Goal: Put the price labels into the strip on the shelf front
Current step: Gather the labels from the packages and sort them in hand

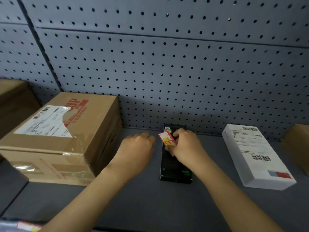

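A red and yellow price label (167, 139) is pinched in the right hand (185, 146) above a black box (175, 166), while the left hand (136, 148) rests relaxed on the shelf (142, 203).

Cardboard box (63, 136), left end of shelf (142, 206): red print "UP" legible; shipping label txt blurred. White box (255, 156), right end: barcodes, txt unreadable. Price label (167, 139): red/yellow, illegible.
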Demonstrator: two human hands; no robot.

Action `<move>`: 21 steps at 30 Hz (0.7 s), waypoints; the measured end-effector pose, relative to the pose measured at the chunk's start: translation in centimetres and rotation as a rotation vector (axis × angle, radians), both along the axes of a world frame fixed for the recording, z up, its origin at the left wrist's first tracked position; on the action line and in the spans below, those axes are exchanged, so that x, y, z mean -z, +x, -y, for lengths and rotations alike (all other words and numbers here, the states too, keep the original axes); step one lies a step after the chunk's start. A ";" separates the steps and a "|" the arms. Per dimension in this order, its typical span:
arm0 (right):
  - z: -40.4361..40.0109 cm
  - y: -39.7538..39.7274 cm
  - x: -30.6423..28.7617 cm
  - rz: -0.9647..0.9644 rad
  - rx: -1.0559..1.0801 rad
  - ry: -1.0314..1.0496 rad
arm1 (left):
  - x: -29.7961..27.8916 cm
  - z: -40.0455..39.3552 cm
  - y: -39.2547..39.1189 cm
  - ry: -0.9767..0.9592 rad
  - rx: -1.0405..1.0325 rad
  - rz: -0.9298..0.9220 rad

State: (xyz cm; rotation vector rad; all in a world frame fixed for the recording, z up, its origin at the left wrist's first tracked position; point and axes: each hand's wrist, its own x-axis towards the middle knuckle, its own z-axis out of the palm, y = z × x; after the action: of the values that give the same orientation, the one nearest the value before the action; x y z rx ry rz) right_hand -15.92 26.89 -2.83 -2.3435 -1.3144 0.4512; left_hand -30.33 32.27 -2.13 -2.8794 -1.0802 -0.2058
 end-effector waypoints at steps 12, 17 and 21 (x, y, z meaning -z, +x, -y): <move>-0.9 1.8 -2.3 -0.260 -0.048 -0.130 | 0.1 -0.1 0.7 -0.031 0.008 0.027; 0.3 1.6 -1.8 -0.159 -0.020 0.029 | -0.2 0.6 0.7 -0.013 0.052 0.032; 2.8 2.0 -1.9 -0.146 0.021 0.158 | -0.9 1.7 0.8 0.001 0.095 0.044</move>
State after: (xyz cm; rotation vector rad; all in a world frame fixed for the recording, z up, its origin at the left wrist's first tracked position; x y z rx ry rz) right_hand -13.94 24.11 -0.92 -2.1499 -1.2115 0.4841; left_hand -29.50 30.53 -1.22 -2.9418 -0.9495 -0.2754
